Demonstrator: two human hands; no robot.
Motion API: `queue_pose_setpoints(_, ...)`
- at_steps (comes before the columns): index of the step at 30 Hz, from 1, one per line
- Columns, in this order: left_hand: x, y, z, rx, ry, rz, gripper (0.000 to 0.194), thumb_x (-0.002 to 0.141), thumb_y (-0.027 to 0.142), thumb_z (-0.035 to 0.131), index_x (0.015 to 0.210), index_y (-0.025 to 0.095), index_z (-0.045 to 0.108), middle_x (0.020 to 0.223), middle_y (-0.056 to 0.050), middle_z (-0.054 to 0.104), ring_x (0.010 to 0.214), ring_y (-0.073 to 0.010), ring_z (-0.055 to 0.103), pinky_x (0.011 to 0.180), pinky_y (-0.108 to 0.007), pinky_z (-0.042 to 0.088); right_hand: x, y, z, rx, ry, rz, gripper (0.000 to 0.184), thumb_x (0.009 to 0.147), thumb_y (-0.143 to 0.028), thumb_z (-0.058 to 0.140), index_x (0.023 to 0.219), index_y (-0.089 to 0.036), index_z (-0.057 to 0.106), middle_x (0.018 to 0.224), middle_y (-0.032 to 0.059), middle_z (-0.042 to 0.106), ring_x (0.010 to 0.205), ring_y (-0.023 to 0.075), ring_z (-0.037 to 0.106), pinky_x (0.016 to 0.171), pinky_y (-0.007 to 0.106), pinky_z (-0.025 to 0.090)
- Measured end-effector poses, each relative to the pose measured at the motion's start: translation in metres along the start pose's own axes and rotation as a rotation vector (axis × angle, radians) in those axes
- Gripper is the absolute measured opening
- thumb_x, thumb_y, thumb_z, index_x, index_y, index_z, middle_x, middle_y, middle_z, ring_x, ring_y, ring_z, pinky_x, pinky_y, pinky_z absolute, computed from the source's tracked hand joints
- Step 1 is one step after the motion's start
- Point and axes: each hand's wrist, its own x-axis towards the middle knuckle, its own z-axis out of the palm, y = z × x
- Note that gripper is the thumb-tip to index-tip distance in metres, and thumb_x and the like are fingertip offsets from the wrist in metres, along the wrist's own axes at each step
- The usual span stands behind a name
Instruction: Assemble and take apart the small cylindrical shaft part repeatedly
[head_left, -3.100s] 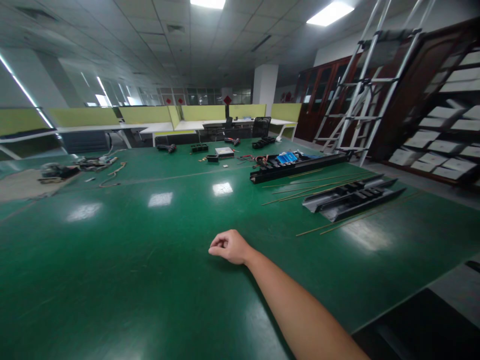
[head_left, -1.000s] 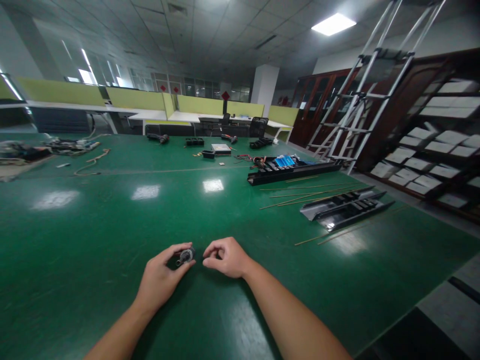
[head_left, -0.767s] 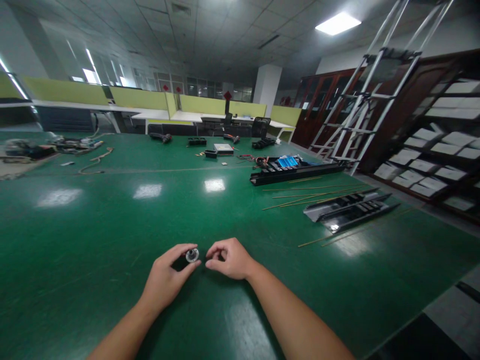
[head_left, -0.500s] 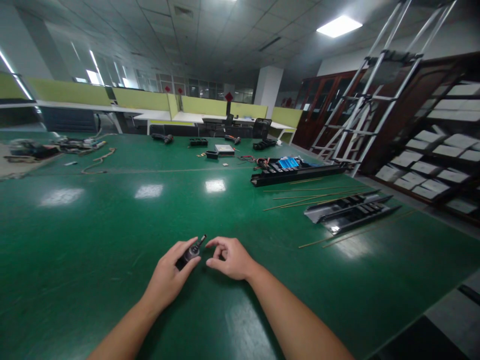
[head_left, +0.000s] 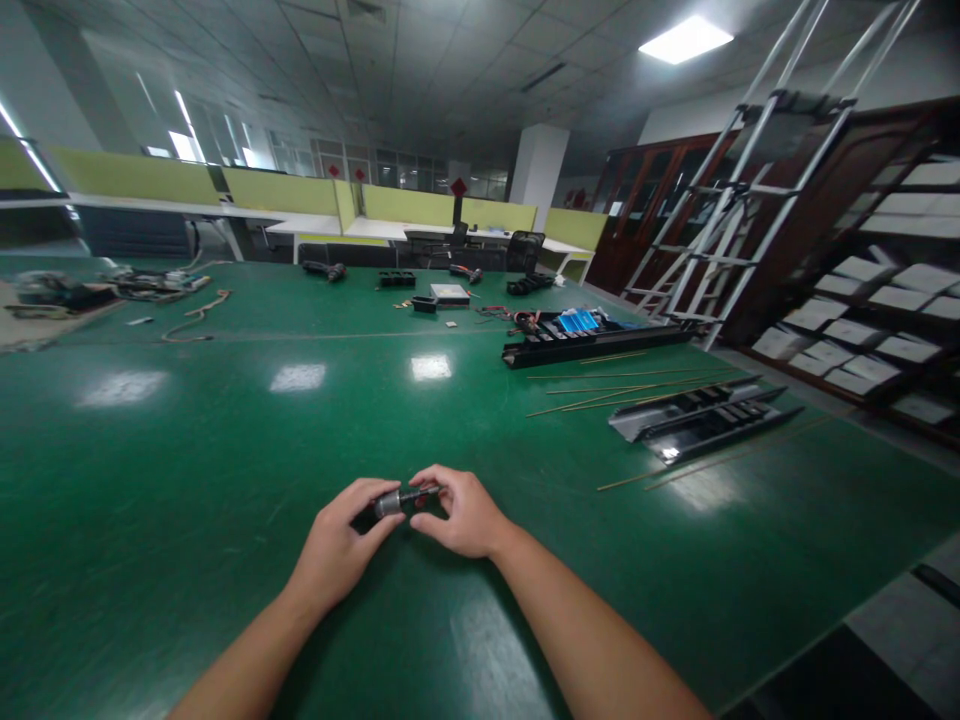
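My left hand (head_left: 341, 530) grips a small dark cylinder with a silver metal collar (head_left: 388, 503) between thumb and fingers. A thin dark shaft on the cylinder points to the right. Facing it, my right hand (head_left: 465, 515) has its fingers curved and apart around the shaft's tip. Whether those fingers touch the shaft I cannot tell. Both hands are just above the green tabletop (head_left: 225, 450), and the cylinder's rear end is hidden in my left palm.
On the right lie black channel-shaped rails (head_left: 712, 425) and several thin yellowish rods (head_left: 600, 408). Farther back is a longer black rail (head_left: 592, 347) with a blue piece (head_left: 577, 321). Power tools (head_left: 324, 271) and a white box (head_left: 450, 294) lie along the far side.
The cylinder has turned in my left hand from pointing up and away to lying nearly level, its shaft now between my right fingers. My right hand stays in about the same place.
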Motion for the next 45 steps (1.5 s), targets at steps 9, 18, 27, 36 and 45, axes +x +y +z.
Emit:
queue_pose_setpoints(9,-0.0008,-0.0043,0.0015,0.009,-0.029,-0.026,0.032,0.086,0.038,0.064,0.116,0.029,0.060,0.113,-0.002,0.062,0.106,-0.0195,0.058,0.094,-0.033,0.046,-0.0002,0.0004,0.0032,0.027,0.014,-0.044,0.033,0.075,-0.022,0.069,0.108,-0.020,0.064,0.095,0.0039,0.068,0.084,0.0170,0.063,0.074,0.027,0.049)
queue_pose_setpoints(18,-0.0020,0.0000,0.0003,-0.003,-0.050,0.001,0.030,0.086,0.040,0.064,0.110,0.023,0.062,0.108,-0.006,0.064,0.101,-0.0209,0.060,0.090,-0.034,0.048,0.0001,-0.0028,0.0003,-0.015,-0.006,-0.049,0.025,0.077,-0.022,0.066,0.102,-0.019,0.068,0.091,0.0029,0.070,0.081,0.0164,0.065,0.072,0.026,0.050)
queue_pose_setpoints(27,-0.0028,0.0024,-0.0004,-0.008,-0.061,0.007,0.029,0.086,0.039,0.064,0.111,0.024,0.063,0.108,-0.005,0.064,0.101,-0.0205,0.060,0.090,-0.032,0.048,0.0011,-0.0058,-0.0015,-0.080,0.003,-0.064,0.017,0.076,-0.023,0.067,0.092,-0.019,0.071,0.085,0.0030,0.071,0.076,0.0161,0.065,0.068,0.025,0.047)
queue_pose_setpoints(36,-0.0023,0.0042,-0.0001,-0.004,-0.063,-0.001,0.028,0.086,0.039,0.064,0.112,0.028,0.063,0.108,-0.002,0.065,0.101,-0.0183,0.060,0.090,-0.030,0.047,0.0021,-0.0022,0.0004,-0.059,0.008,-0.051,0.016,0.075,-0.024,0.069,0.090,-0.018,0.072,0.084,0.0032,0.072,0.076,0.0157,0.065,0.068,0.024,0.047)
queue_pose_setpoints(45,-0.0020,0.0041,-0.0003,-0.021,-0.070,-0.023,0.029,0.085,0.039,0.065,0.112,0.028,0.063,0.109,-0.002,0.065,0.102,-0.0189,0.061,0.090,-0.031,0.048,0.0021,-0.0033,-0.0010,-0.042,0.008,-0.028,0.015,0.075,-0.024,0.070,0.088,-0.017,0.073,0.082,0.0035,0.072,0.073,0.0157,0.065,0.065,0.024,0.048)
